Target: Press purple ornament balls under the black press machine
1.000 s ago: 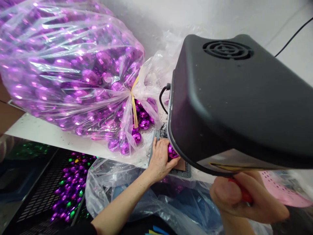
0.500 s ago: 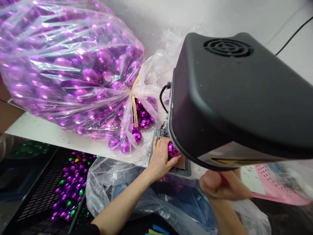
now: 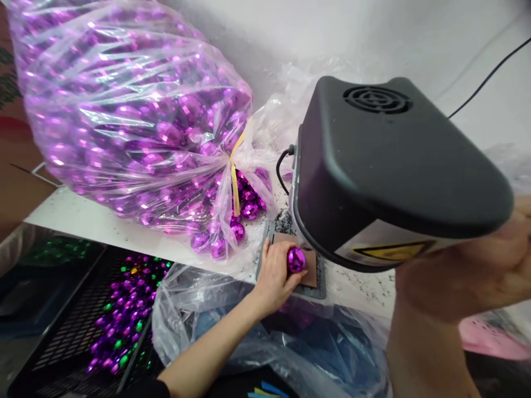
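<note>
My left hand [image 3: 276, 276] is closed round a shiny purple faceted ball [image 3: 296, 260], pinching it between thumb and fingers. The ball is over a brown pad [image 3: 309, 277] on a grey base plate [image 3: 322, 287], under the front of a black machine head [image 3: 398, 166]. My right hand [image 3: 464, 276] is raised at the right beside and below the machine head. Its fingers look curled at the frame's right edge, but the machine and the edge hide what they grip.
A large tied clear bag of purple balls [image 3: 136, 127] fills the left of the white table [image 3: 83, 215]. Loose balls [image 3: 249, 210] lie by its neck. Below are a black crate [image 3: 53, 331] of small purple and green pieces, an open plastic bag [image 3: 186, 315] and a pink basket [image 3: 489, 340].
My right hand has risen and moved right, from below the machine head to its right side. My left hand still holds the ball at the plate. The view has shifted a little.
</note>
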### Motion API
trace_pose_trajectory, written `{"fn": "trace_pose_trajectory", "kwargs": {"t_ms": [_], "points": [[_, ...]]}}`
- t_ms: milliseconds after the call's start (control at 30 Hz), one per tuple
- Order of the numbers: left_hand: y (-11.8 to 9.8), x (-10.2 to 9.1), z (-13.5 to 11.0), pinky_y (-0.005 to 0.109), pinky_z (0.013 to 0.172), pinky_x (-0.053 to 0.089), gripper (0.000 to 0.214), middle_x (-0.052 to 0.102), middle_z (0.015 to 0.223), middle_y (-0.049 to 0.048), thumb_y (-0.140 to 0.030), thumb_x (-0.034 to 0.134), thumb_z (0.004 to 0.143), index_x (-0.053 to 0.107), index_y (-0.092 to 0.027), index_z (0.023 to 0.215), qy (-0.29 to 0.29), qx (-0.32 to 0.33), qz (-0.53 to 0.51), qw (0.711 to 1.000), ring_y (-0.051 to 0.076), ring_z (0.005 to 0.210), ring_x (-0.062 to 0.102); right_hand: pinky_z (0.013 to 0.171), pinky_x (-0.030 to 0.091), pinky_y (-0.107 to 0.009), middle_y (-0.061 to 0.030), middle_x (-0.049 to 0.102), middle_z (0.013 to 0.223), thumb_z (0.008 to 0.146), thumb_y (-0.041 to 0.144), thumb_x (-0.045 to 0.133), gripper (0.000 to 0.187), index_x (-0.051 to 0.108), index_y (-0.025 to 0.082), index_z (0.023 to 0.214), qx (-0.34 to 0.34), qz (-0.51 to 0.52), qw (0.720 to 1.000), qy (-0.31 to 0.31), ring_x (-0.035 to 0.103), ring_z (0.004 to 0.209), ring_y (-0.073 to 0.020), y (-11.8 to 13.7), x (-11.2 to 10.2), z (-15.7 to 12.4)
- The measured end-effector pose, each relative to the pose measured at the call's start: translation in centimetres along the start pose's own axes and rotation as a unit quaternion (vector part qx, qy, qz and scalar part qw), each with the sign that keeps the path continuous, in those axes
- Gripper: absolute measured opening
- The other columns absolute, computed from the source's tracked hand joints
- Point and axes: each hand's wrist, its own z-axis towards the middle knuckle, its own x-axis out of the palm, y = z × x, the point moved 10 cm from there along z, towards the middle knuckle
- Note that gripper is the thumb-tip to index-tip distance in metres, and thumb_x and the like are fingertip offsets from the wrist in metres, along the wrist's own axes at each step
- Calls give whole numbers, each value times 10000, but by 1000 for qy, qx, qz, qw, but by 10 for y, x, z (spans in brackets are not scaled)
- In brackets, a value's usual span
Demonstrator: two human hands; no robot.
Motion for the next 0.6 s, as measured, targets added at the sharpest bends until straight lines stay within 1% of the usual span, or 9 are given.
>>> {"fn": "trace_pose_trajectory", "kwargs": {"t_ms": [67, 133, 200, 233, 300, 333, 400, 500, 600], "points": [[-14, 2, -17, 642, 1205, 267, 464, 602, 1299, 149, -269, 622, 929, 458, -200, 1358, 9, 27, 28, 999, 298, 1253, 565, 648, 329, -244, 27, 448, 614, 988, 438, 485, 405, 625, 128, 768, -21, -13, 1000, -18, 459, 652, -26, 6, 7, 6], [-28, 4, -31, 650, 1223, 219, 635, 563, 1344, 164, -420, 684, 902, 406, -192, 1425, 41, 60, 32, 997, 320, 1306, 518, 676, 323, -256, 29, 443, 627, 994, 472, 469, 431, 619, 129, 781, -15, -13, 1000, -2, 447, 660, -26, 5, 14, 5], [-35, -1, -34, 606, 1229, 246, 832, 534, 1383, 176, -588, 697, 853, 352, -167, 1481, 68, 84, 10, 994, 325, 1333, 487, 688, 326, -260, 30, 446, 636, 990, 485, 475, 430, 617, 131, 792, -5, -8, 1000, 4, 452, 661, -26, 2, 13, 3], [-34, -9, -30, 562, 1215, 295, 832, 529, 1395, 178, -616, 662, 869, 350, -154, 1487, 68, 89, 2, 994, 314, 1333, 485, 673, 326, -252, 32, 449, 635, 987, 480, 486, 424, 616, 129, 788, -5, -7, 1000, 5, 452, 653, -22, 2, 12, 2], [-21, -34, -8, 466, 1128, 409, 594, 552, 1384, 170, -508, 539, 978, 432, -144, 1434, 34, 78, 30, 996, 284, 1304, 502, 619, 316, -225, 33, 452, 625, 982, 467, 501, 423, 608, 121, 763, -13, -9, 1000, 3, 444, 635, -12, 5, 10, 2], [-9, -49, 8, 454, 1086, 427, 444, 589, 1337, 159, -423, 486, 1012, 508, -152, 1363, 2, 56, 82, 995, 283, 1264, 523, 590, 306, -211, 32, 451, 619, 984, 468, 495, 435, 601, 117, 750, -18, -8, 1000, 4, 438, 625, -7, 7, 10, 3], [23, -77, 42, 505, 1040, 410, 339, 624, 1281, 178, -302, 453, 1012, 589, -133, 1273, -53, -28, 232, 971, 333, 1204, 539, 554, 288, -191, 30, 457, 608, 989, 478, 478, 456, 587, 114, 738, -28, -9, 1000, 1, 427, 618, -4, 10, 10, 4], [62, -89, 82, 549, 989, 399, 397, 660, 1178, 231, -292, 484, 984, 585, -61, 1292, -21, -118, 366, 923, 396, 1144, 561, 541, 270, -178, 32, 492, 608, 989, 477, 479, 449, 580, 113, 747, -45, -20, 999, -16, 414, 615, 1, 13, 10, 5], [75, -87, 95, 558, 1007, 391, 344, 668, 1083, 236, -282, 522, 968, 630, -46, 1193, 10, -136, 366, 921, 406, 1135, 570, 542, 256, -170, 34, 503, 609, 986, 450, 498, 428, 580, 109, 740, -44, -28, 999, -11, 414, 614, 10, 12, 12, 6]]}}
